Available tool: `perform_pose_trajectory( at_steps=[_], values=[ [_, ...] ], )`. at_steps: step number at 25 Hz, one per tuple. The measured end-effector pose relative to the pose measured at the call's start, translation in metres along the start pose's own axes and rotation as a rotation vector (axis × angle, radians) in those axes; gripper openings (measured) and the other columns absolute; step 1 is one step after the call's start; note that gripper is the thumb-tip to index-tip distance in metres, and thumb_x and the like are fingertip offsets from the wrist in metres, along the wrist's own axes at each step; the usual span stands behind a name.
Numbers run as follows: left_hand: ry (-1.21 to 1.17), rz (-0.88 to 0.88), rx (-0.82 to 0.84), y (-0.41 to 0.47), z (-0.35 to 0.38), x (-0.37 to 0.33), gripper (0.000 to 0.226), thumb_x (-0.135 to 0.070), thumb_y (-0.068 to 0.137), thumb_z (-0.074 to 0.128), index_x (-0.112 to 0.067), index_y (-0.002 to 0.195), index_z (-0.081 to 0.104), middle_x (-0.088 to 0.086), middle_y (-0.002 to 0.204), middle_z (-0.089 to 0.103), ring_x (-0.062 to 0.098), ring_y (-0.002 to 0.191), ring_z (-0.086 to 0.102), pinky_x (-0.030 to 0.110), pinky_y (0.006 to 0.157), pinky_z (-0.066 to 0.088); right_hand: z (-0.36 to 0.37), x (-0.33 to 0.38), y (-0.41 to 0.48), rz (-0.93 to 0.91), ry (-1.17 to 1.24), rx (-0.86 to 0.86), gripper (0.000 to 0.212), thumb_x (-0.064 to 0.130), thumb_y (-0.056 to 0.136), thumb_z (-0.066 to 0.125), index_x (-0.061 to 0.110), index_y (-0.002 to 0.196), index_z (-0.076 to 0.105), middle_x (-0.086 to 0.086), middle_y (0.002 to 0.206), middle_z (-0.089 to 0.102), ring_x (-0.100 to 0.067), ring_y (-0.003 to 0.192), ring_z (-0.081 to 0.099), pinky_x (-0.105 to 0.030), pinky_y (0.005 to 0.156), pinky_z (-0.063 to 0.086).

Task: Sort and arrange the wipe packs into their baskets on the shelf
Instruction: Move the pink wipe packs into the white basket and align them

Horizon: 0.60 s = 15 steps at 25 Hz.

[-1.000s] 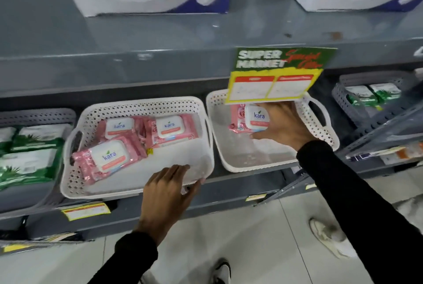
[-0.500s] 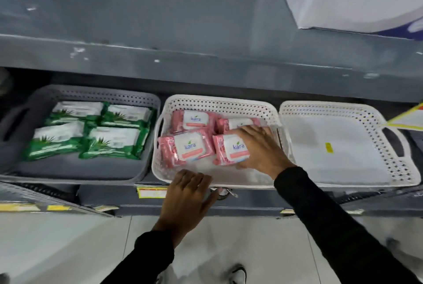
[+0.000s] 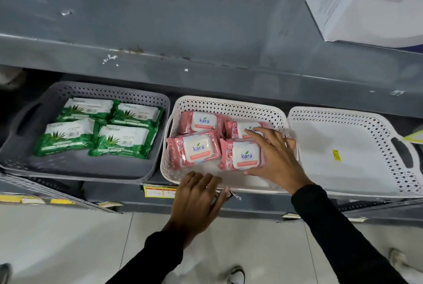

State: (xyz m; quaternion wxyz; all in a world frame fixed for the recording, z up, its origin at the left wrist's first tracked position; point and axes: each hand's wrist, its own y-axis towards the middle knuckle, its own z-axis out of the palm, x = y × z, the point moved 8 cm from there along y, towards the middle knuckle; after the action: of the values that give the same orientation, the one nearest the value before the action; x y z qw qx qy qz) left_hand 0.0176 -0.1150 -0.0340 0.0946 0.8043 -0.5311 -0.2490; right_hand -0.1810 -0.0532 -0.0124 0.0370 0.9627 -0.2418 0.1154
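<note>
The grey shelf (image 3: 206, 73) holds three baskets. My white middle basket (image 3: 229, 105) has four pink Kara wipe packs. My right hand (image 3: 274, 157) lies spread flat on the front right pack (image 3: 240, 154), which sits long side left to right, just under my palm. My left hand (image 3: 196, 199) rests open on the basket's front edge, a bit farther away.
</note>
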Motion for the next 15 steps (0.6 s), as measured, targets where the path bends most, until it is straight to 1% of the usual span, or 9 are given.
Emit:
perform_pose_trajectory(
  at_steps=[2,6,9,10,11,12,13,15],
  values=[
    [0.0,-0.027,0.024,0.002,0.0,-0.001,0.03,-0.04,0.103,0.042,-0.021,0.095,0.065,-0.002,0.088,0.07,0.025,0.078,0.063,0.04,0.077,0.052,0.0,-0.006,-0.003,0.002,0.01,0.0,0.109,0.066,0.058,0.081,0.036,0.15,0.031,0.005,0.154,0.033,-0.018,0.142,0.026,-0.044,0.107,0.021],
    [0.046,-0.055,0.1,0.002,0.003,-0.003,0.03,-0.036,0.102,0.041,-0.022,0.088,0.063,-0.002,0.082,0.069,0.026,0.076,0.062,0.04,0.073,0.05,0.006,-0.008,-0.005,-0.012,0.016,0.001,0.106,0.063,0.06,0.083,0.036,0.149,0.033,0.004,0.152,0.035,-0.018,0.14,0.027,-0.048,0.109,0.023],
    [-0.039,-0.136,0.092,0.015,-0.005,0.005,0.017,-0.035,0.097,0.05,-0.025,0.09,0.062,-0.003,0.087,0.072,0.022,0.079,0.066,0.037,0.07,0.051,0.008,-0.008,-0.005,-0.025,0.042,0.003,0.107,0.061,0.058,0.084,0.035,0.149,0.034,0.004,0.15,0.035,-0.018,0.138,0.028,-0.051,0.108,0.031],
    [-0.045,-0.169,0.062,0.023,-0.01,0.012,0.013,-0.036,0.095,0.055,-0.026,0.093,0.062,-0.003,0.089,0.073,0.021,0.081,0.067,0.035,0.072,0.052,0.008,-0.007,-0.004,-0.03,0.033,0.004,0.107,0.061,0.058,0.084,0.033,0.149,0.035,0.004,0.148,0.036,-0.019,0.137,0.03,-0.051,0.106,0.033],
    [-0.023,-0.197,0.038,0.031,-0.014,0.02,0.014,-0.037,0.092,0.063,-0.025,0.097,0.064,-0.001,0.094,0.074,0.021,0.085,0.067,0.035,0.076,0.052,0.009,-0.005,-0.004,-0.036,0.004,0.004,0.106,0.062,0.057,0.084,0.032,0.147,0.036,0.003,0.146,0.038,-0.02,0.135,0.033,-0.051,0.105,0.035],
    [0.017,-0.231,0.038,0.04,-0.016,0.029,0.025,-0.04,0.086,0.071,-0.023,0.104,0.064,0.001,0.102,0.074,0.023,0.093,0.067,0.038,0.082,0.053,0.01,-0.003,-0.003,-0.042,-0.039,0.002,0.105,0.062,0.056,0.083,0.03,0.145,0.037,0.002,0.143,0.041,-0.021,0.131,0.036,-0.049,0.102,0.035],
    [0.057,-0.272,0.081,0.048,-0.014,0.041,0.042,-0.042,0.079,0.079,-0.021,0.112,0.063,0.004,0.114,0.072,0.026,0.104,0.065,0.041,0.089,0.052,0.011,-0.001,-0.003,-0.048,-0.085,-0.004,0.104,0.062,0.054,0.083,0.029,0.143,0.039,0.001,0.14,0.043,-0.021,0.128,0.039,-0.046,0.099,0.033],
    [0.128,-0.328,0.232,0.059,-0.005,0.06,0.078,-0.046,0.067,0.088,-0.021,0.131,0.053,0.007,0.136,0.058,0.031,0.125,0.054,0.048,0.104,0.046,0.013,0.002,-0.001,-0.058,-0.155,-0.029,0.102,0.06,0.053,0.084,0.025,0.14,0.043,-0.001,0.135,0.047,-0.022,0.122,0.042,-0.041,0.092,0.027]
  ],
)
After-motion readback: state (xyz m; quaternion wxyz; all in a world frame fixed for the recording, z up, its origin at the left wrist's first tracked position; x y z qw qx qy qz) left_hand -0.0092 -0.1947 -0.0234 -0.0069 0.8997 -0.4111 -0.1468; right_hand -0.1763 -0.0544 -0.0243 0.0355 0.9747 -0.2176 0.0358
